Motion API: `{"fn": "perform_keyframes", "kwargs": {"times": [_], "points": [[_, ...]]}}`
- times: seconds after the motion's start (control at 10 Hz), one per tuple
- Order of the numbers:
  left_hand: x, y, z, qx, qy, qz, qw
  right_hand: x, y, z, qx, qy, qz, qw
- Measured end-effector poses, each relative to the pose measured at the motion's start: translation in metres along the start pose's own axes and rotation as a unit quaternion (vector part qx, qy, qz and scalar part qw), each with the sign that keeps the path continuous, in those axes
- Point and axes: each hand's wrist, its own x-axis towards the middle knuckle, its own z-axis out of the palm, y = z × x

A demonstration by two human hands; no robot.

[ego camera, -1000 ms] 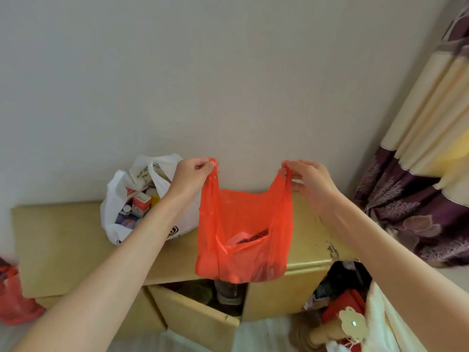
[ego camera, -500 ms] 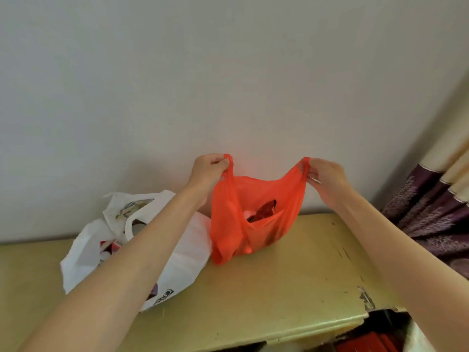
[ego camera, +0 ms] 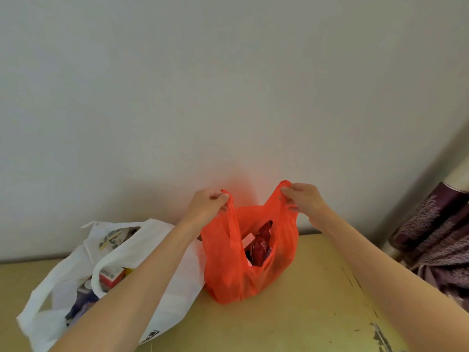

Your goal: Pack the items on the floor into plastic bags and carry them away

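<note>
the plastic bag [ego camera: 253, 275] held by its handles is bright orange-red, thin enough to cast a pink tint on the pale grey-white wall [ego camera: 228, 85]; inside it shows a dark red packet [ego camera: 261, 242] and a pinkish-white box edge [ego camera: 247, 240]; the bag beside it [ego camera: 167, 288] is white with a small black logo, holding a red-and-white carton [ego camera: 111, 275] and purple items; the surface [ego camera: 291, 321] is yellowish tan with dark scuffs; the curtain [ego camera: 436, 232] is deep purple with a pale branching pattern and a cream band.
</note>
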Motion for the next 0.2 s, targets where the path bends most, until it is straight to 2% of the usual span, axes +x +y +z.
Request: {"fn": "perform_keyframes", "kwargs": {"times": [0.1,0.2], "points": [[0.005,0.010,-0.004,0.067,-0.009,0.020,0.997,0.007,-0.011,-0.005,-0.184,0.014,-0.034,0.982],[0.004,0.023,-0.010,0.166,0.010,0.065,0.984,0.002,-0.030,-0.015,-0.311,0.029,-0.099,0.945]]}}
